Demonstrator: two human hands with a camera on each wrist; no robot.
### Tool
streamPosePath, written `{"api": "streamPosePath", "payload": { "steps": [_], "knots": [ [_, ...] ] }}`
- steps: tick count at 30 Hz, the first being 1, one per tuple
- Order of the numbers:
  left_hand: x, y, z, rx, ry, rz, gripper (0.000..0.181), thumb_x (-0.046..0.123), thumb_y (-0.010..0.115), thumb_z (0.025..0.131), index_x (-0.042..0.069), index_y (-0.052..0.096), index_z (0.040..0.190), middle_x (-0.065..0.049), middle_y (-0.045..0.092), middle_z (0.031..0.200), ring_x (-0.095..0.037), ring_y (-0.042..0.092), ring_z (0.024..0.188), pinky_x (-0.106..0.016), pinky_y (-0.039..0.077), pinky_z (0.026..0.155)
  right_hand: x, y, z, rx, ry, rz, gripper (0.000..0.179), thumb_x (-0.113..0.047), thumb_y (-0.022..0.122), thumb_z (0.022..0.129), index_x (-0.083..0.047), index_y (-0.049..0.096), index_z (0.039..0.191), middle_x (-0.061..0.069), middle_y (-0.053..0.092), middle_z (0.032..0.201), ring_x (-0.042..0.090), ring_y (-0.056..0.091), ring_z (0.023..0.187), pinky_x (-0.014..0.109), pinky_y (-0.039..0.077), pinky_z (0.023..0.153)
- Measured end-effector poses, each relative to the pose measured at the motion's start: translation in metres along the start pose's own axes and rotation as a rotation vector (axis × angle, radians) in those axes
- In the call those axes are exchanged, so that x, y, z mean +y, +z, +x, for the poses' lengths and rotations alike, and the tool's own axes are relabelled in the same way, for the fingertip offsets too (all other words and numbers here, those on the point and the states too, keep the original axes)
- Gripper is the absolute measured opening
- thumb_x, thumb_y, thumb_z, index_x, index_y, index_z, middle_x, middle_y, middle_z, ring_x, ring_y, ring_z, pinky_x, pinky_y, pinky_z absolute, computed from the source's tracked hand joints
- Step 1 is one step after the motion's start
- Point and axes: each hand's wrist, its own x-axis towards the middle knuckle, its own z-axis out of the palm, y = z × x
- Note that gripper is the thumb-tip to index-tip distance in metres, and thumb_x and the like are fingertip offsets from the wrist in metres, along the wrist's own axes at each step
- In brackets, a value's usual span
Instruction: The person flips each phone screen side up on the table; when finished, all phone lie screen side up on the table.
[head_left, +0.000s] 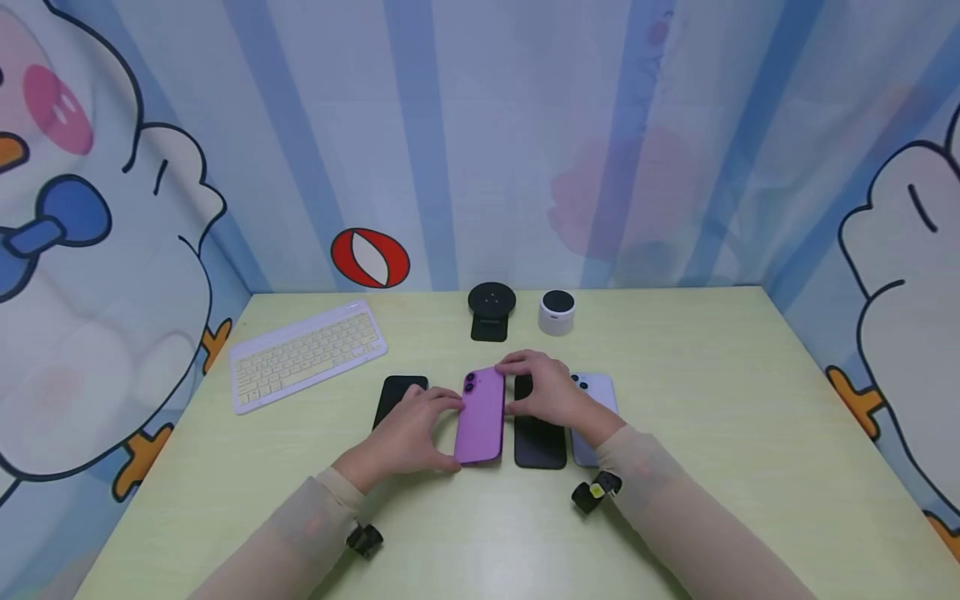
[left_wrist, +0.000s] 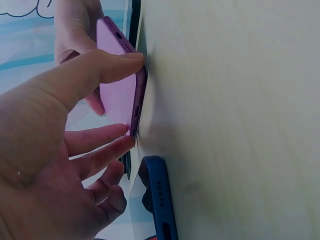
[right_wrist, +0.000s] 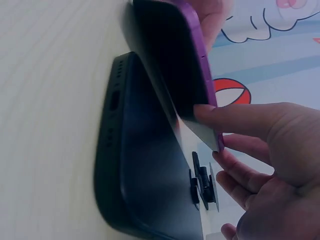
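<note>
A purple smartphone (head_left: pixel 480 425), back with two camera lenses facing up, is tilted with its right side raised off the table. My left hand (head_left: pixel 405 437) holds its lower left part, thumb at the bottom edge and fingertips along the left side. With thumb on the screen side and fingers behind, my right hand (head_left: pixel 547 390) pinches the upper right edge. Beneath that hand lies a black smartphone (right_wrist: pixel 155 150), screen up. A pale lavender smartphone (head_left: pixel 600 387) lies camera side up, partly hidden by the right wrist. Left of the purple one, my left hand partly covers a dark blue-edged smartphone (left_wrist: pixel 162 200).
A white keyboard (head_left: pixel 307 354) lies angled at the back left. Behind the phones stand a black round-topped charging stand (head_left: pixel 491 300) and a small white cylinder with a black top (head_left: pixel 557 317). A printed curtain (head_left: pixel 510 167) borders the table's back edge.
</note>
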Motion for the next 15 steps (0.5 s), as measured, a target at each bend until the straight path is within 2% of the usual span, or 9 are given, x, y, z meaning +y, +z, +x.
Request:
{"api": "streamPosePath", "payload": {
  "steps": [7, 15],
  "knots": [
    [0.003, 0.001, 0.001, -0.009, 0.031, -0.087, 0.086, 0.040, 0.095, 0.069, 0.014, 0.061, 0.143, -0.005, 0.057, 0.150, -0.022, 0.044, 0.118, -0.037, 0.043, 0.095, -0.001, -0.007, -0.008, 0.032, -0.013, 0.058, 0.067, -0.025, 0.087, 0.085, -0.017, 0.061, 0.146, 0.007, 0.055, 0.152, 0.035, 0.044, 0.146, 0.059, 0.037, 0.116],
    [0.005, 0.005, 0.002, 0.004, 0.060, -0.189, 0.085, 0.038, 0.095, 0.070, 0.016, 0.059, 0.144, 0.000, 0.060, 0.146, -0.018, 0.043, 0.118, -0.037, 0.043, 0.095, -0.001, -0.009, -0.014, 0.084, -0.079, 0.092, 0.066, -0.027, 0.086, 0.085, -0.016, 0.062, 0.145, 0.009, 0.057, 0.150, 0.035, 0.047, 0.144, 0.059, 0.038, 0.116]
  ]
}}
